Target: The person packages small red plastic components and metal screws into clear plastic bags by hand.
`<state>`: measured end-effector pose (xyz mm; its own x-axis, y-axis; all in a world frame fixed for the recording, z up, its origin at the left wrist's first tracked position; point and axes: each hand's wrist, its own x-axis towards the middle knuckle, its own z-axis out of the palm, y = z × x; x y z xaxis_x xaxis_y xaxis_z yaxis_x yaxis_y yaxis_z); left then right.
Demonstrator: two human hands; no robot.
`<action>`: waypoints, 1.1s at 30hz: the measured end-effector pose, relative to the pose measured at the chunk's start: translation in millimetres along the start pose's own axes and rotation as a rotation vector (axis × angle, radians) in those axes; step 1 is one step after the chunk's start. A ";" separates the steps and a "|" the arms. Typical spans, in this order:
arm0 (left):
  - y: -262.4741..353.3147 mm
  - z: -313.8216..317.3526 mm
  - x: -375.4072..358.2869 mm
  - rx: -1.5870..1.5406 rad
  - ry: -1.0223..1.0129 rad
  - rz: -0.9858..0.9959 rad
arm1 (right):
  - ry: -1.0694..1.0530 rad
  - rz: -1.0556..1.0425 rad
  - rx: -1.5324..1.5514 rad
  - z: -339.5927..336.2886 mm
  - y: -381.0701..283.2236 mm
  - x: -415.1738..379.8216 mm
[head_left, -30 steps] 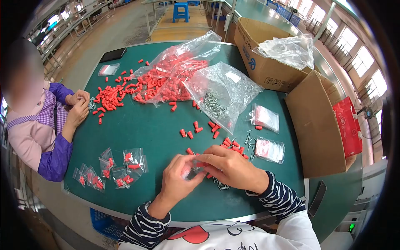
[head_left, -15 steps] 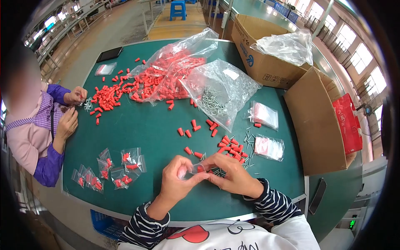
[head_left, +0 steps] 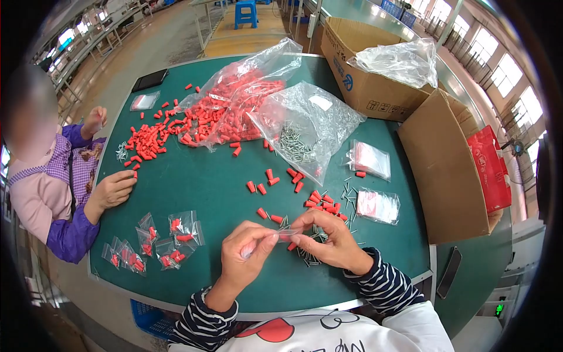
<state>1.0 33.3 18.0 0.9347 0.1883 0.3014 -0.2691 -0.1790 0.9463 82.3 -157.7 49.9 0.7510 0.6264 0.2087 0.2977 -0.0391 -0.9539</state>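
Observation:
A small clear zip bag (head_left: 285, 233) stretches between my two hands, above the near part of the table, with something red showing in it. My left hand (head_left: 243, 253) is closed on the bag's left side, thumb against the fingers. At its right end, my right hand (head_left: 329, 242) pinches the bag's edge. Beyond and partly under my right hand lie loose red plastic caps (head_left: 325, 204) and metal screws (head_left: 309, 258), some hidden by the fingers. Several filled zip bags (head_left: 176, 256) with red caps lie to the left of my left hand.
Large plastic bags of red caps (head_left: 237, 97) and screws (head_left: 295, 145) cover the table's far middle. Stacks of zip bags (head_left: 376, 206) lie at right, near cardboard boxes (head_left: 443, 176). A co-worker's hand (head_left: 114, 189) is at the left edge by a red cap pile (head_left: 149, 141).
The bag's mouth, held apart before, is now drawn flatter between my fingers. The co-worker's hands have separated: one reached to the red caps, the other rose.

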 end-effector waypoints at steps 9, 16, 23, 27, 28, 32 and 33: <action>1.5 0.3 0.2 0.064 -0.006 0.064 | -0.003 -0.127 -0.100 -2.6 6.7 1.9; 6.7 7.8 2.1 0.055 0.011 0.014 | -0.027 -0.127 -0.127 -5.9 2.6 5.5; -1.1 0.6 -0.6 0.149 -0.052 0.108 | -0.058 -0.060 -0.140 2.5 -2.6 3.7; -9.0 8.6 -4.2 -0.344 0.118 -0.339 | 0.027 0.091 -0.161 6.6 -6.8 12.5; -5.3 4.8 0.4 -0.519 0.160 -0.491 | 0.034 0.096 -0.147 6.3 -7.4 17.6; -10.2 -0.3 0.1 -0.869 0.166 -0.647 | 0.052 -0.233 -0.170 18.9 -27.1 39.2; -10.8 0.1 -0.8 -0.913 0.139 -0.632 | 0.065 -0.307 -0.141 27.0 -34.2 40.5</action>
<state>3.2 35.0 7.6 0.9450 0.1111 -0.3076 0.1222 0.7525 0.6472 86.6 -110.1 85.1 0.6487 0.5746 0.4990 0.5906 0.0335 -0.8063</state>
